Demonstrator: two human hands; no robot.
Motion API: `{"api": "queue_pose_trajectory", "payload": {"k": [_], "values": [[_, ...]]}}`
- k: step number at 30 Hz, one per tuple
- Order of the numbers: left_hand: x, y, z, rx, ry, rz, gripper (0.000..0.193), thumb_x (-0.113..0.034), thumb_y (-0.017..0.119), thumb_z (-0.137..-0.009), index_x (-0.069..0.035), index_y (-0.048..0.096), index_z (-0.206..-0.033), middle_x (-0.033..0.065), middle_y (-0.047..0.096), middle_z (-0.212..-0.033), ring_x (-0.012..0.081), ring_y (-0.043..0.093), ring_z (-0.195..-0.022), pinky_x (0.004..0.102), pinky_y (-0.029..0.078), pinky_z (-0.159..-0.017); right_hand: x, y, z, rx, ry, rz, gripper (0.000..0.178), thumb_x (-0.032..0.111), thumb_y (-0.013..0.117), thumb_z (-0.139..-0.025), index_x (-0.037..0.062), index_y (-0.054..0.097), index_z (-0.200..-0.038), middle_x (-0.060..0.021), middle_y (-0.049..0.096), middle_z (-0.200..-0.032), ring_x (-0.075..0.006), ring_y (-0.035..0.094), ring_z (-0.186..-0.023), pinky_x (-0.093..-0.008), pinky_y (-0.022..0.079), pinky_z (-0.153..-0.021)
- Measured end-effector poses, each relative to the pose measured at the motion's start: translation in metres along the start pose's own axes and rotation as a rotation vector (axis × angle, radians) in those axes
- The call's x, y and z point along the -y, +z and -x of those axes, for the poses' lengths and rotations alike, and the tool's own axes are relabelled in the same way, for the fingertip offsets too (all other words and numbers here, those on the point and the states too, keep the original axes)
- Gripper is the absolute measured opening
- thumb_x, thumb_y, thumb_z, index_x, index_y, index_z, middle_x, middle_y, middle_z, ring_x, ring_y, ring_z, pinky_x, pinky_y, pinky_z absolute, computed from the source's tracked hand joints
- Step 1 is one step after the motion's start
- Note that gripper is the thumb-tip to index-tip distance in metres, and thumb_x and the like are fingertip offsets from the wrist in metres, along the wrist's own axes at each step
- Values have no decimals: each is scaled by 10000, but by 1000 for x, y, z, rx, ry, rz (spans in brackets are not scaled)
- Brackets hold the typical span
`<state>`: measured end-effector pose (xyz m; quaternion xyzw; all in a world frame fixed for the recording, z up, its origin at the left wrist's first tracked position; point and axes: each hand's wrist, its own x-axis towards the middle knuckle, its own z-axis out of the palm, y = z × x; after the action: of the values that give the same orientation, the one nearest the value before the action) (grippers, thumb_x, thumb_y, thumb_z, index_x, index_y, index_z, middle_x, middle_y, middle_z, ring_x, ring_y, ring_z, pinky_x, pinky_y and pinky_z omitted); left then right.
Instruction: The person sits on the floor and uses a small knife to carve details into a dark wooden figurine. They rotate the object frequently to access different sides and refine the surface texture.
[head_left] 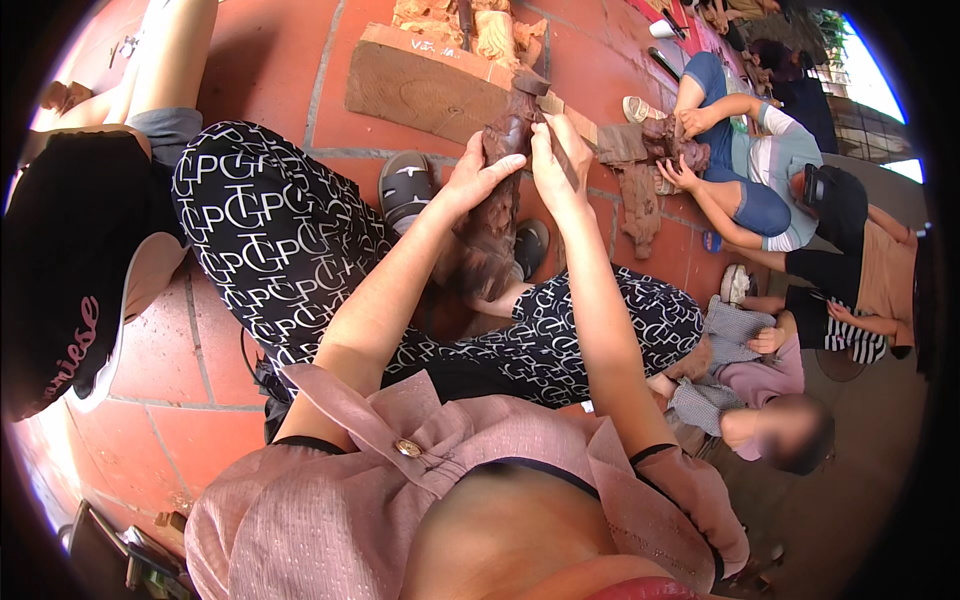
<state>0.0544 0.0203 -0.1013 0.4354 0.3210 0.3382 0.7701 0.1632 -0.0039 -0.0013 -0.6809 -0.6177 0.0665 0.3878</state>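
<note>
A dark reddish-brown carved wooden figure [508, 135] stands tilted between my knees, its narrow top leaning toward a wooden block. Around its left side my left hand [482, 176] is closed, the thumb lying across the carving. My right hand [560, 162] presses against the figure's right side with its fingers bent and drawn together. Whatever those fingers may pinch is hidden. The lower end of the figure [485, 265] is blurred and rests near my feet.
A thick pale wooden block [425, 85] lies ahead with light carvings [495, 38] on it. To the right, another carved wooden piece [637, 205] lies on the red tiles [150, 350]. A co-worker [790, 165] handles a carving there; a person in a black cap [70, 270] sits close at left.
</note>
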Motion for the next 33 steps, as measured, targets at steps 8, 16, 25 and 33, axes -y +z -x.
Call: {"api": "queue_pose_trajectory", "payload": {"k": [8,16,25,33], "values": [[-3,1,1,7,9,-50,833,-396,715,-805,55,284,-1357,189,488,-1272,237,473,-1181,336,377,-1003,-4,2,-1,14,-138,142,139,93,509,-877,-28,534,-940,-235,584,-919,-400,582,-857,-431,480,-752],[0,-1,-1,2,19,-8,838,-390,715,-806,51,273,-1364,190,492,-1265,238,485,-1163,335,384,-996,-6,-5,-4,128,-119,119,134,92,541,-875,-18,549,-952,-208,576,-950,-376,575,-878,-413,476,-784],[13,-2,-5,16,22,9,768,-334,706,-828,26,281,-1358,181,511,-1230,224,522,-1107,330,429,-945,-12,-23,-5,206,-81,60,149,81,538,-878,-16,552,-990,-212,582,-951,-376,594,-850,-399,495,-719],[4,-15,-4,114,-141,30,873,-305,788,-742,13,291,-1385,192,505,-1270,252,521,-1137,352,410,-978,-28,-18,-1,-25,-9,-56,127,102,543,-875,-20,566,-847,-158,623,-735,-247,635,-663,-333,505,-639]]}}
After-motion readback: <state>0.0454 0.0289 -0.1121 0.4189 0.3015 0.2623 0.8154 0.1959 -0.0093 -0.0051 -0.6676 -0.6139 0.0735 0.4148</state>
